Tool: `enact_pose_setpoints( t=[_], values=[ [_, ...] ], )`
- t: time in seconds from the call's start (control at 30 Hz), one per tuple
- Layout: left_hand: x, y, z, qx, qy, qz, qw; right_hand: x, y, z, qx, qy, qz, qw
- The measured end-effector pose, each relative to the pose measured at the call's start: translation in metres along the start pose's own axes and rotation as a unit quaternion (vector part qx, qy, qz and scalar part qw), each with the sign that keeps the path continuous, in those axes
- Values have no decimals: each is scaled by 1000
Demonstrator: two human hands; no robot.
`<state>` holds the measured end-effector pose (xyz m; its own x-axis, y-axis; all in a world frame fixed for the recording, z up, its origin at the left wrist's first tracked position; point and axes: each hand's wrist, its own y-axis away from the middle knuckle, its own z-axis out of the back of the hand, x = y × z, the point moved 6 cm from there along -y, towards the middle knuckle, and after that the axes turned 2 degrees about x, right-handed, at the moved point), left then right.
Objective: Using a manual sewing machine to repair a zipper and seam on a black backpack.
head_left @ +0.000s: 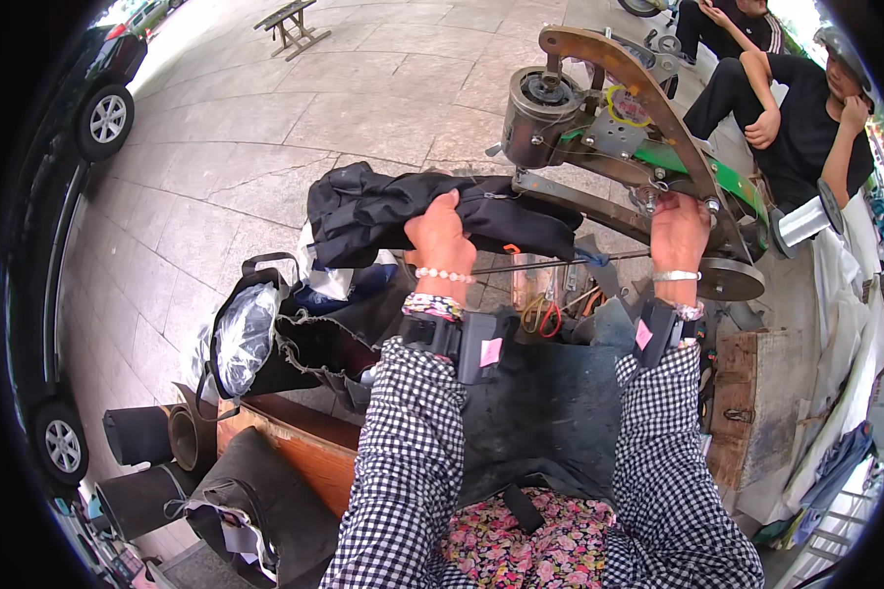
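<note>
Sleeves [408, 432], cloth [359, 211] in left fingers [443, 207]

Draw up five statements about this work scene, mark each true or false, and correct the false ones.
1. The left hand touches the black cloth. True.
2. The right hand lies on the person's lap. False: it is at the metal machine.
3. The person's sleeves are checkered. True.
4. The white spool is on the picture's left side. False: it is on the right.
5. A dark car stands at the picture's left. True.
</note>
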<state>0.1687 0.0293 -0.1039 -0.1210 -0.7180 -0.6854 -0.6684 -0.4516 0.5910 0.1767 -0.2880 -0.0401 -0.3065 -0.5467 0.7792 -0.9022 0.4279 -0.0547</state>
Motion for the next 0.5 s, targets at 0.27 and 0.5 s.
enact_pose_setpoints(
  t=[0.27,0.5],
  values=[
    [31,1,-17,53,-12,21,998,32,6,-2,-54,534,285,794],
    [55,-4,-28,80,4,6,997,39,0,-18,-90,780,379,489]
  ],
)
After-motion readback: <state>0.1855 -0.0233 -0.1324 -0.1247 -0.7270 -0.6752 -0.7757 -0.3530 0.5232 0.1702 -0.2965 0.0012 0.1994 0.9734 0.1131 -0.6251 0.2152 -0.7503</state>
